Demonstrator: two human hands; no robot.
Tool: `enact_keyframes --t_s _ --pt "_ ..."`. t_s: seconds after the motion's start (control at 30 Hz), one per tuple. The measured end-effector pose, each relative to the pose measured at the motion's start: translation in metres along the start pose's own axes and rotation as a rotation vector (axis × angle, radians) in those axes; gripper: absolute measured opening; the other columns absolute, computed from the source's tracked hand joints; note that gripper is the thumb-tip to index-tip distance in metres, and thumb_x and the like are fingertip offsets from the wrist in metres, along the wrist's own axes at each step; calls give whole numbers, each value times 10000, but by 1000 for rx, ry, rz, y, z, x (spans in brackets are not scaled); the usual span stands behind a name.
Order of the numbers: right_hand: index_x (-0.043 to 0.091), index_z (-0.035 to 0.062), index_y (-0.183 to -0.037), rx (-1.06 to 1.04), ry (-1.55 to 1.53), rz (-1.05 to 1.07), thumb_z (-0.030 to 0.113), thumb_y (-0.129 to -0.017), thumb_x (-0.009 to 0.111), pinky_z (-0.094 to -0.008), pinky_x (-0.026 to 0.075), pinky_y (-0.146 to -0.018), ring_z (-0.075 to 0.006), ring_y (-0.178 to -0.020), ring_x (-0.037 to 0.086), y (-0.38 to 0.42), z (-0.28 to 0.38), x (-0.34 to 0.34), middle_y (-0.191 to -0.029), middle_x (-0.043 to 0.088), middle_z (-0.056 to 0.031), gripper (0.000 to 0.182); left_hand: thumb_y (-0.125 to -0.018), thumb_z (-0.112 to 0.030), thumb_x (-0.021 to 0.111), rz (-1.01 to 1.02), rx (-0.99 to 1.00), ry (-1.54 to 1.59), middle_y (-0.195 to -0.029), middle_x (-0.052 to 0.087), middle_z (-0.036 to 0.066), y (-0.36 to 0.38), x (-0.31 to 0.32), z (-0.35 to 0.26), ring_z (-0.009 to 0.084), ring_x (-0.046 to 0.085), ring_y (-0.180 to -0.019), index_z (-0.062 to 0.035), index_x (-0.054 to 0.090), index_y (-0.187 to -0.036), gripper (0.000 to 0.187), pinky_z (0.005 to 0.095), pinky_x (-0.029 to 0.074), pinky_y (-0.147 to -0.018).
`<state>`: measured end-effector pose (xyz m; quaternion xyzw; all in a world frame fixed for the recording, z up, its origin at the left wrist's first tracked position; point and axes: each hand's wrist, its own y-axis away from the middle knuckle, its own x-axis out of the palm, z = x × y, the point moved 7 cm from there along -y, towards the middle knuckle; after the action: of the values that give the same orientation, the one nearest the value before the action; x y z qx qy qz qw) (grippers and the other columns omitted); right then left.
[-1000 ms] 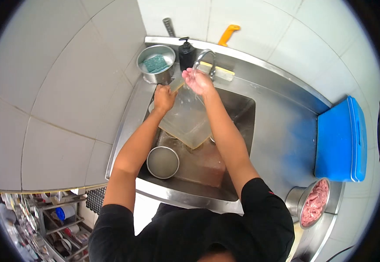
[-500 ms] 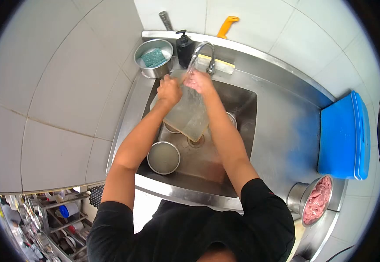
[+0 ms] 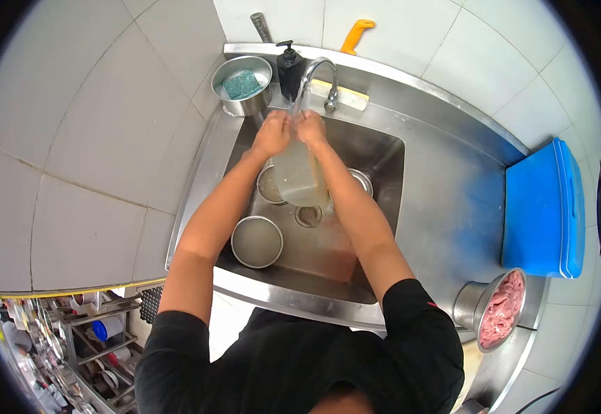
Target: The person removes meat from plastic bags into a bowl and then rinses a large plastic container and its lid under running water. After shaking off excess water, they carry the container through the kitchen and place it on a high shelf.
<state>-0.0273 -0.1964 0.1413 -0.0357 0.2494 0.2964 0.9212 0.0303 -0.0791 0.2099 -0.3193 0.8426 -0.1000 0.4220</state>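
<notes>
Both hands are up at the running tap (image 3: 321, 63), close together under its stream of water. My left hand (image 3: 273, 133) is closed at the top of a cloudy, translucent rectangular plastic piece (image 3: 296, 181). On the other side of the stream, my right hand (image 3: 311, 128) is closed on its upper edge too. The plastic hangs down into the steel sink (image 3: 300, 276), its lower end over the drain (image 3: 308, 217). Round metal pans stand in the sink: one (image 3: 257, 242) at the front left holds cloudy liquid, another (image 3: 268, 186) is partly behind the plastic.
Behind the sink's left corner stand a metal pot (image 3: 249, 105) with a green scouring pad (image 3: 242, 84) and a black pump bottle (image 3: 290, 72). A yellow handle (image 3: 358, 36) shows at the back ledge. Rightward are a blue box (image 3: 542, 210) and a bowl of raw meat (image 3: 503, 310).
The plastic piece has been tilted and turned, so it looks narrower now and uncovers more of the pan behind it. My hands have drawn closer together under the stream.
</notes>
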Motion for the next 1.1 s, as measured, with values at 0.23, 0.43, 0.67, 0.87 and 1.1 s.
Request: enact_keyframes --t_s 0.23,0.43,0.67,0.87,1.1 --pt "602 -1 -903 -57 -57 104 291 -877 518 -403 493 -689 -335 -779 633 -9 9 15 -813 641 -200 305 -852 -157 469 222 -257 103 -1163 529 278 -11 27 49 403 487 -1122 8 508 -1187 376 403 384 -962" --pt "526 -29 -800 165 -752 263 -11 -824 555 -339 515 -454 -208 -529 582 -18 5 25 -683 566 -109 41 -846 -480 487 10 -345 -204 -1223 477 314 33 13 55 430 457 -1168 -13 323 -1358 712 398 355 -1001" --pt "523 8 -942 64 -804 273 22 -857 532 -350 526 -546 -206 -662 614 -3 -23 47 -781 583 -85 86 -845 -539 470 177 -706 -27 -1162 511 328 57 25 68 431 478 -1139 29 317 -1320 757 420 384 -965" --pt "455 9 -1114 474 -967 260 154 -950 411 -402 528 -683 -243 -808 613 53 -53 34 -985 573 -107 224 -882 -454 411 223 -671 -63 -1132 548 288 38 73 76 441 517 -1072 -45 408 -1263 559 476 385 -945" --pt "505 0 -881 320 -1211 153 82 -908 409 -418 515 -567 -252 -714 592 5 -62 33 -815 559 -124 128 -880 -433 393 436 -312 -46 -1300 446 244 5 75 46 376 374 -1257 -105 371 -1356 578 422 371 -987"
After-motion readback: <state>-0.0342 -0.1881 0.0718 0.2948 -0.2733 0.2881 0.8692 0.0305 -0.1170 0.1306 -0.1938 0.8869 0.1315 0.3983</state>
